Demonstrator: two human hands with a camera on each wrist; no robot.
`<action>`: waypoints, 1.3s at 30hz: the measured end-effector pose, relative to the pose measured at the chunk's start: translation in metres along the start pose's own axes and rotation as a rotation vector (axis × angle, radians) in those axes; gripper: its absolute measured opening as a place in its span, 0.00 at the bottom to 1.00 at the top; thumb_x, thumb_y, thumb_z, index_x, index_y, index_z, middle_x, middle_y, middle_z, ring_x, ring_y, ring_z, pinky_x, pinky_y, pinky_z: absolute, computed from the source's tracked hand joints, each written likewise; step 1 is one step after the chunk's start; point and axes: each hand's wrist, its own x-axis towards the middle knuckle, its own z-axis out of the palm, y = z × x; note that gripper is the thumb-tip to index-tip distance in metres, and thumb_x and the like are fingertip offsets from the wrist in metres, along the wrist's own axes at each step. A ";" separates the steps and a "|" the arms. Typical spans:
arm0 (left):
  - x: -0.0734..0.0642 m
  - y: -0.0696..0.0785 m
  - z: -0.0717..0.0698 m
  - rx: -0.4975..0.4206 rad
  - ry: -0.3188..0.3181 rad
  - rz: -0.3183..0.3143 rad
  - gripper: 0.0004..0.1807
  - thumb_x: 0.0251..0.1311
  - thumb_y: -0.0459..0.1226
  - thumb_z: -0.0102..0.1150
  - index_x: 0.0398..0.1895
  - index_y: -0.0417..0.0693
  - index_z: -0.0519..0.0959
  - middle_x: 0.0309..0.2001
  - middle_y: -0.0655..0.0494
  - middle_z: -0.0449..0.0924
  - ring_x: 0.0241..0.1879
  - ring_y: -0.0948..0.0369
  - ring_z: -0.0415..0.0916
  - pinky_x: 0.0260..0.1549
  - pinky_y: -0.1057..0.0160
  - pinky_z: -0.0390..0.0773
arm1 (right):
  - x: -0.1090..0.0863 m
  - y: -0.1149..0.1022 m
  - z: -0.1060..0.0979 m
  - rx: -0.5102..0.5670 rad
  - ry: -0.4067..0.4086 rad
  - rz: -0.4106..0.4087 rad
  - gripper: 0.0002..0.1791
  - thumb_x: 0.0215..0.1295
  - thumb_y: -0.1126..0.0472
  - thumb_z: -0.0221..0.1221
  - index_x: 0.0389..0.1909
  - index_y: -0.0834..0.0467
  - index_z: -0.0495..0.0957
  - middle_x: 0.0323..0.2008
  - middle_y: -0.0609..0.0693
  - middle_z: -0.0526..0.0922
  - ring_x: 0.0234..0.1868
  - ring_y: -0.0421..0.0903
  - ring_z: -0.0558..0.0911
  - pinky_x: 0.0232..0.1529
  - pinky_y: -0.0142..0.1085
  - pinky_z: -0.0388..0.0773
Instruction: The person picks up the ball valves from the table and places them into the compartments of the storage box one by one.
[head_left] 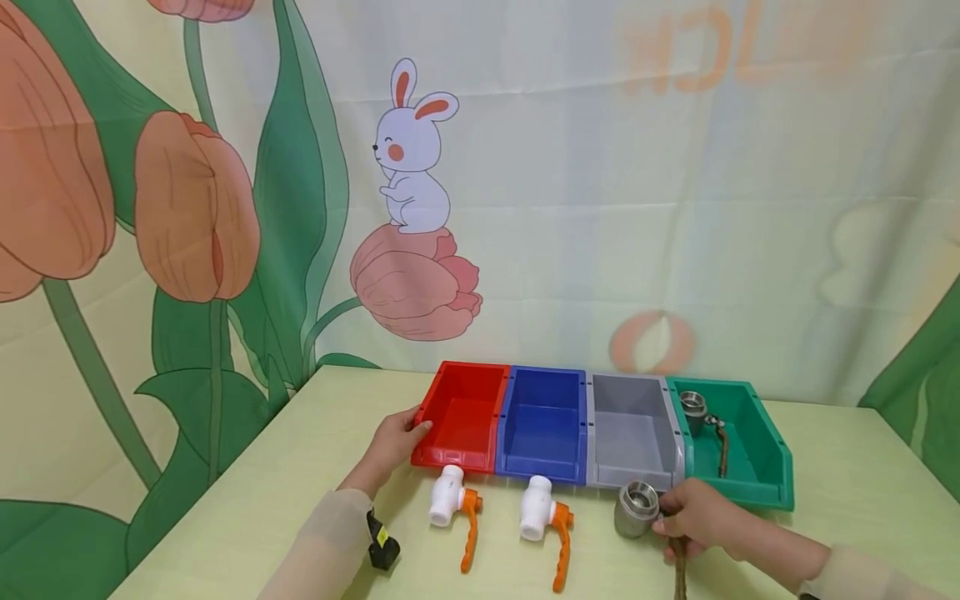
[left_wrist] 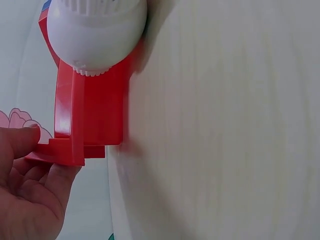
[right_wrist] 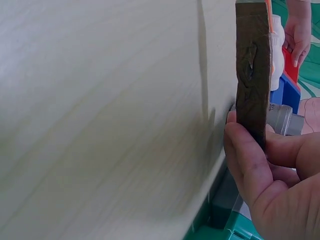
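Note:
At the far left of the bin row, my left hand (head_left: 397, 442) pinches the side wall of the red bin (head_left: 453, 458). The left wrist view has the thumb on one side of its rim and the fingers on the other. My right hand (head_left: 705, 517) grips a metal ball valve (head_left: 632, 521) by the base of its lever handle (right_wrist: 252, 75), which is long, flat and brown. The valve's round open end faces up, just in front of the grey bin (head_left: 633, 475). A similar metal valve (head_left: 693, 417) lies inside the green bin (head_left: 772, 492) at the right.
Two white plastic ball valves with orange handles lie in front of the bins: one white valve (head_left: 445, 500) by the red bin, another white valve (head_left: 536, 510) by the blue bin (head_left: 543, 467). A printed curtain (head_left: 540, 275) hangs behind the table (head_left: 337, 400).

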 end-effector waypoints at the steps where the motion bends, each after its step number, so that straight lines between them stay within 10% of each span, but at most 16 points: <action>1: 0.000 0.000 0.000 -0.001 0.000 0.000 0.27 0.76 0.35 0.51 0.75 0.36 0.65 0.69 0.35 0.74 0.62 0.43 0.76 0.65 0.47 0.79 | 0.000 0.000 0.000 -0.001 -0.002 -0.005 0.04 0.69 0.73 0.59 0.35 0.70 0.82 0.21 0.49 0.81 0.21 0.39 0.83 0.28 0.34 0.87; 39: -0.001 0.001 0.001 -0.011 -0.007 -0.017 0.27 0.77 0.35 0.51 0.75 0.36 0.65 0.68 0.35 0.74 0.62 0.43 0.76 0.65 0.48 0.79 | -0.017 -0.011 -0.032 0.023 -0.099 -0.119 0.07 0.72 0.72 0.56 0.40 0.75 0.80 0.26 0.47 0.79 0.26 0.39 0.84 0.31 0.32 0.86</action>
